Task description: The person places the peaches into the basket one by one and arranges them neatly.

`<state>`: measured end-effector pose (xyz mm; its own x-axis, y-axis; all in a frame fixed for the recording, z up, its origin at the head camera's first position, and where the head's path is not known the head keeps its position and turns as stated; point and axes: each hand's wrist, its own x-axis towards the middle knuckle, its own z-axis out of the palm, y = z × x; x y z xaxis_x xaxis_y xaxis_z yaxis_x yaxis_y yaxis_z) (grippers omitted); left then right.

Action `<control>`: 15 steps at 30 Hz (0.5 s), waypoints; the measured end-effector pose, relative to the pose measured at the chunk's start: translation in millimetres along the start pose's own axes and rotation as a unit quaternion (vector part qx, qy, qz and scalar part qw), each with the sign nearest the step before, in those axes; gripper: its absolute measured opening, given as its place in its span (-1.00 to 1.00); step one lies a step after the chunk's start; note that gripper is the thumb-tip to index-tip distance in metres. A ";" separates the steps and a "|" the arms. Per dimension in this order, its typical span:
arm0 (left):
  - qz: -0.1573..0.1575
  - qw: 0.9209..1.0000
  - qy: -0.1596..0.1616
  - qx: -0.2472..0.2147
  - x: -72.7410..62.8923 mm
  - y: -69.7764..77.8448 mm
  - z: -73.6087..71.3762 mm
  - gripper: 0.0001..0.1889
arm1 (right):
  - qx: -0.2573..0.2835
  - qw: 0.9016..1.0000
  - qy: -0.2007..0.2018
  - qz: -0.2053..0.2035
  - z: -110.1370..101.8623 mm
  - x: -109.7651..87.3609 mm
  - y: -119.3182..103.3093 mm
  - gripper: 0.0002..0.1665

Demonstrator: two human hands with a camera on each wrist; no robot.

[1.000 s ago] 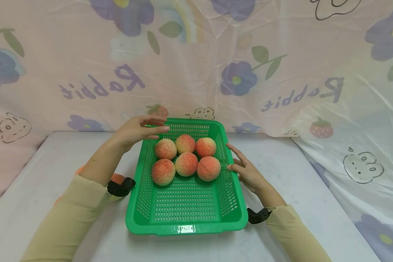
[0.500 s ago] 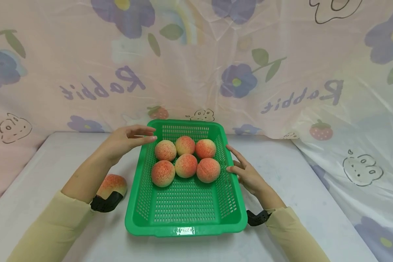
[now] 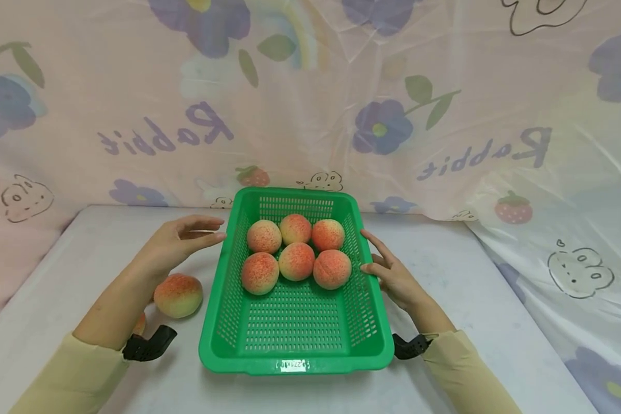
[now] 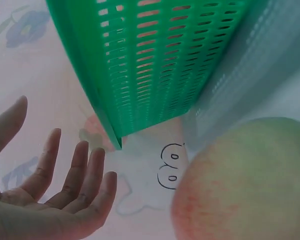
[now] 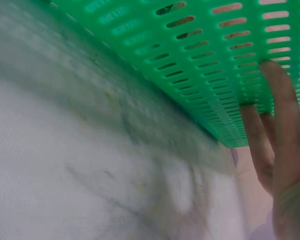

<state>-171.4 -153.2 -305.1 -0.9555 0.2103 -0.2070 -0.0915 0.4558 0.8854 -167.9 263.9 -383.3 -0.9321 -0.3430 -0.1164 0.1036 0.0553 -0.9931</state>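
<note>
A green plastic basket [image 3: 294, 322] with slotted walls stands on the table. Several red-and-yellow peaches [image 3: 296, 261] lie in its far half, in two rows. My left hand [image 3: 173, 244] is just outside the basket's left rim, fingers spread and holding nothing. Below that hand a peach [image 3: 178, 295] lies on the table; it looms large as a peach [image 4: 250, 185] in the left wrist view. Another peach [image 3: 140, 325] is mostly hidden behind the left forearm. My right hand [image 3: 398, 282] rests against the basket's right side, with extended fingers [image 5: 282, 115] touching the outer wall.
The white table [image 3: 445, 270] reaches back to a hanging cloth [image 3: 300, 115] printed with flowers and rabbits. The basket's far end stands close to that cloth. Black wrist cameras [image 3: 150, 344] are worn on both wrists.
My left hand has drawn back leftward and nearer from over the basket's far left corner, uncovering the peach on the table. The right hand and the peaches in the basket stay put.
</note>
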 end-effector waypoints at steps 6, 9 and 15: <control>0.005 1.000 0.003 0.003 -12.2 -16.2 -2.2 -0.27 | 0.003 1.000 0.001 0.002 0.2 0.4 0.6 -0.07; 0.009 1.000 0.009 0.005 -17.0 -24.1 -4.1 -0.28 | -0.001 1.000 0.001 0.002 0.1 1.1 1.5 -0.07; 0.005 1.000 0.023 0.012 -23.1 -34.9 -4.2 -0.27 | -0.005 1.000 0.000 -0.002 -0.8 1.8 0.5 -0.07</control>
<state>-147.3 -177.6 -329.5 -0.9682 0.1756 -0.1781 -0.0754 0.4737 0.8774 -169.9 264.1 -384.0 -0.9323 -0.3437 -0.1125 0.0963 0.0641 -0.9933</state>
